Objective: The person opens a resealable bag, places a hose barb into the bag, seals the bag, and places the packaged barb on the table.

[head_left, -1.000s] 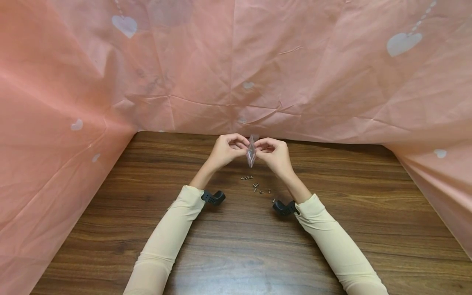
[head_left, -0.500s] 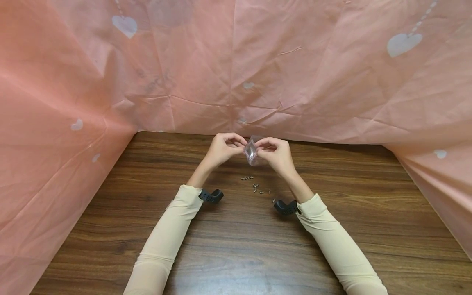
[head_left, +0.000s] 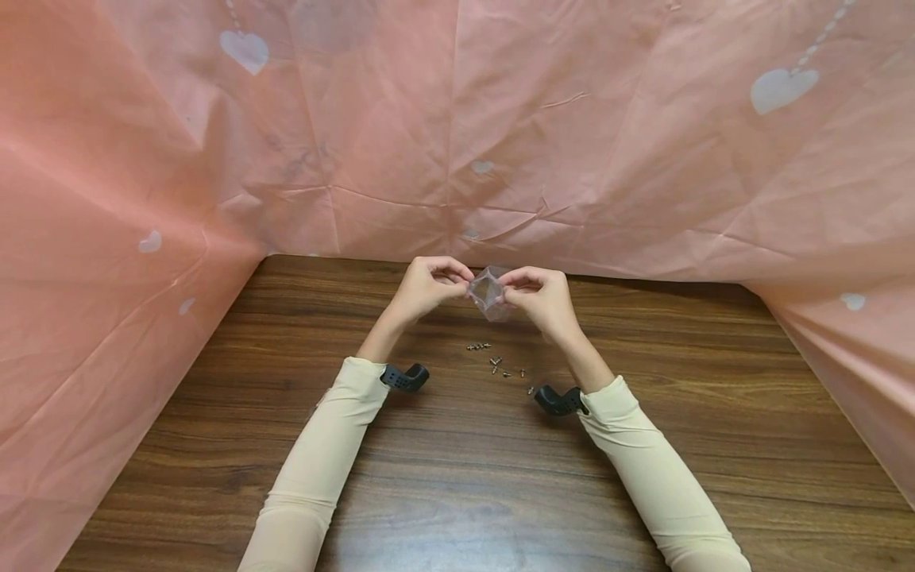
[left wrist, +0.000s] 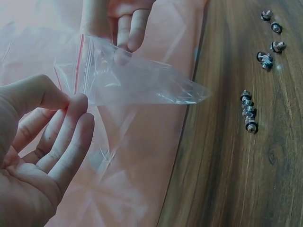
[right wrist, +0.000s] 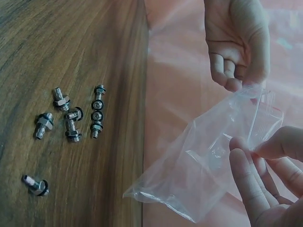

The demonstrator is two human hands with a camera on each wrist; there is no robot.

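A small clear zip-lock bag (head_left: 488, 306) hangs above the far part of the table, its mouth spread wide. My left hand (head_left: 426, 290) pinches one side of the mouth between thumb and fingers. On the opposite side, my right hand (head_left: 541, 299) pinches the other lip. The left wrist view shows the bag's red zip line (left wrist: 79, 66) near the fingertips. Nothing shows inside the clear body. On the wood below lie several small metal barbed fittings (right wrist: 44, 125) with black rings. Some stand end to end in a row (right wrist: 97, 111); neither hand touches them.
The dark wooden table (head_left: 457, 477) meets a pink cloth (head_left: 386, 159) with white hearts along its back edge. The cloth also rises at both sides. Black wrist-worn devices sit on the left wrist (head_left: 405, 378) and the right wrist (head_left: 560, 400).
Both hands have moved slightly apart, the left one more to the left. Between them the bag's mouth has widened from a narrow slit to a broad diamond. The fittings have stayed put.
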